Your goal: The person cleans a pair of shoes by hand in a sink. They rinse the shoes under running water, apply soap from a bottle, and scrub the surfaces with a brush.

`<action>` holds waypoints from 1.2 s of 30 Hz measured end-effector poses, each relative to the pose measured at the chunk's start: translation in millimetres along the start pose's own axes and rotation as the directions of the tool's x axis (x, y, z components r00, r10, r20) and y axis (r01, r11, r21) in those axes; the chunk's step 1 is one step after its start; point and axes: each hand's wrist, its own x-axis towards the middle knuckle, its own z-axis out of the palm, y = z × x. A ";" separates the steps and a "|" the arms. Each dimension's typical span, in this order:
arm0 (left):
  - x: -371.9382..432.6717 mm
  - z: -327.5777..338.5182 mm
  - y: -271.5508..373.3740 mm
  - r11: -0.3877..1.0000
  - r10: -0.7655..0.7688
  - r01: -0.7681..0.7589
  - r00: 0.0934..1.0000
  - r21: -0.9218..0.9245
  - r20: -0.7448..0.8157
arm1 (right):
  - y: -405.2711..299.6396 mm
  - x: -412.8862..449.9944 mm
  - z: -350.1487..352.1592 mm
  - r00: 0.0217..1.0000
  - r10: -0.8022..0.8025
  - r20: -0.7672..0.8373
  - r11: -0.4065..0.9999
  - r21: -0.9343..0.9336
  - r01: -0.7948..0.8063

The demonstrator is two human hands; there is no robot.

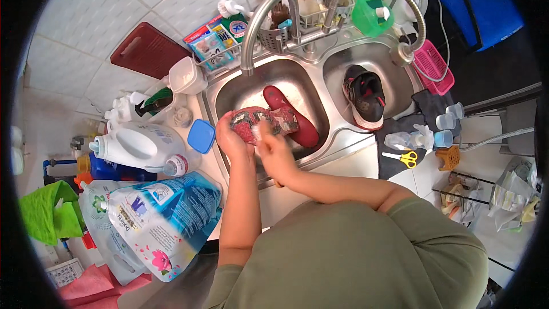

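Note:
My left hand (233, 137) grips a red shoe (244, 124) with a worn, patchy surface of dark and pale marks, held over the left basin (231, 90) of a steel sink. Against its near side, my right hand (276, 156) holds a brush with white bristles (256, 132); the fingers are blurred and cover most of it. What looks like its handle end (279, 184) shows below my wrist. Beneath the held shoe lies a second piece of red footwear (308, 131), smooth side up, slanting across the basin floor. A curved steel faucet (248, 58) arches above the basin.
A black sneaker (364, 94) rests in the right basin (334, 66). Bottles, a white detergent jug (141, 143) and refill pouches (171, 219) crowd the left counter beside a blue lid (201, 136). Yellow-handled scissors (409, 159) lie on a dark cloth (388, 137) at right.

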 end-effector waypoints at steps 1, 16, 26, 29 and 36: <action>0.7 -0.5 1.4 1.000 -0.019 0.019 1.000 0.008 -0.012 | 6.7 3.1 -4.6 1.000 0.004 -0.003 1.000 0.001 -0.004; 4.7 -10.8 -0.9 0.996 -0.077 0.077 0.997 -0.055 0.000 | 23.7 22.3 -1.9 0.920 0.345 0.187 0.928 0.081 -0.364; 10.9 -20.1 6.5 0.993 -0.112 0.109 0.993 -0.048 -0.048 | -3.1 32.8 -10.3 0.888 0.343 0.308 0.927 0.042 -0.373; -12.1 11.0 9.3 0.992 -0.122 0.122 0.992 -0.021 -0.008 | 105.4 60.1 -16.1 0.703 0.667 0.246 0.742 -0.135 -0.657; 11.4 -25.5 3.7 0.995 -0.086 0.083 0.995 -0.062 -0.043 | 34.9 34.7 -8.4 0.910 0.289 0.298 0.947 -0.226 -0.227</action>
